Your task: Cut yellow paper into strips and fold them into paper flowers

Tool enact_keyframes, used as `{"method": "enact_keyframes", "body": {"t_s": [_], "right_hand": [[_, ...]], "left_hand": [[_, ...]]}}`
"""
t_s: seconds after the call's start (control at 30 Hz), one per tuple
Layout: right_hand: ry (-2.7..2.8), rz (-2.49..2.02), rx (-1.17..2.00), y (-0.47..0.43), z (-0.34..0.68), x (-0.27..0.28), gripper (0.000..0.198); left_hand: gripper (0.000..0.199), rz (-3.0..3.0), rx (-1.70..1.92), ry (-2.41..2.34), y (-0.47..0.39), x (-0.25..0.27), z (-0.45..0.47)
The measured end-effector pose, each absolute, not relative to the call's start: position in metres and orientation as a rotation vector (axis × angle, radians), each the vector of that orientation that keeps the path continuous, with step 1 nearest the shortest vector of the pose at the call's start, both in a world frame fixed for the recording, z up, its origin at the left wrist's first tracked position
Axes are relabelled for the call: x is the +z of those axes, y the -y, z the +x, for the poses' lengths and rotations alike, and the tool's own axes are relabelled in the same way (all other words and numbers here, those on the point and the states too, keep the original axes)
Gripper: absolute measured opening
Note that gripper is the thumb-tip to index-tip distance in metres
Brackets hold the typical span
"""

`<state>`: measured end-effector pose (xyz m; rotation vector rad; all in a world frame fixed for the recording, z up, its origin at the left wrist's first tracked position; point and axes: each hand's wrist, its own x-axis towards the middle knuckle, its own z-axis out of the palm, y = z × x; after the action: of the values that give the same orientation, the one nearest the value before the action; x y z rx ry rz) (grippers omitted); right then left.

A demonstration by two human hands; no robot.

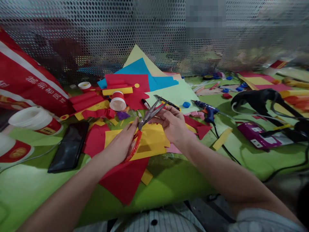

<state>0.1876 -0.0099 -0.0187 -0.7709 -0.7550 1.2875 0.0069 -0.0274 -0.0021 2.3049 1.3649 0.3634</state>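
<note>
My left hand (123,141) is closed around the red handles of a pair of scissors (135,143). The blades are parted and point up and to the right, toward my other hand. Close to the blade tips is my right hand (174,124), its thumb and fingers pinched together. What those fingers hold, if anything, is too small to make out. Under both hands lies yellow paper (154,138), with red paper (125,183) below it toward the table's front edge.
A phone (69,146) and stacked paper cups (36,120) stand to the left. Behind are coloured sheets (137,72) and a red-and-white cup (117,101). Right of centre lies a glue gun (209,109) with its cord, then a purple power strip (256,135). A perforated metal screen (108,35) closes the back.
</note>
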Motion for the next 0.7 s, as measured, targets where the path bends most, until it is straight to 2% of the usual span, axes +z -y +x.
{"method": "enact_keyframes", "body": {"t_s": [0.23,0.7], "right_hand": [[0.795,-0.801,1.276,0.0147,0.1821,-0.0172,0.024],[0.813,-0.822,1.270,0.0174,0.1803,-0.0173,0.018]], "left_hand": [[0.064,2.310,0.332,-1.253,0.0299,0.0043,0.0082],[0.066,2.408,0.263,-1.349,0.0299,0.0015,0.0105]]}}
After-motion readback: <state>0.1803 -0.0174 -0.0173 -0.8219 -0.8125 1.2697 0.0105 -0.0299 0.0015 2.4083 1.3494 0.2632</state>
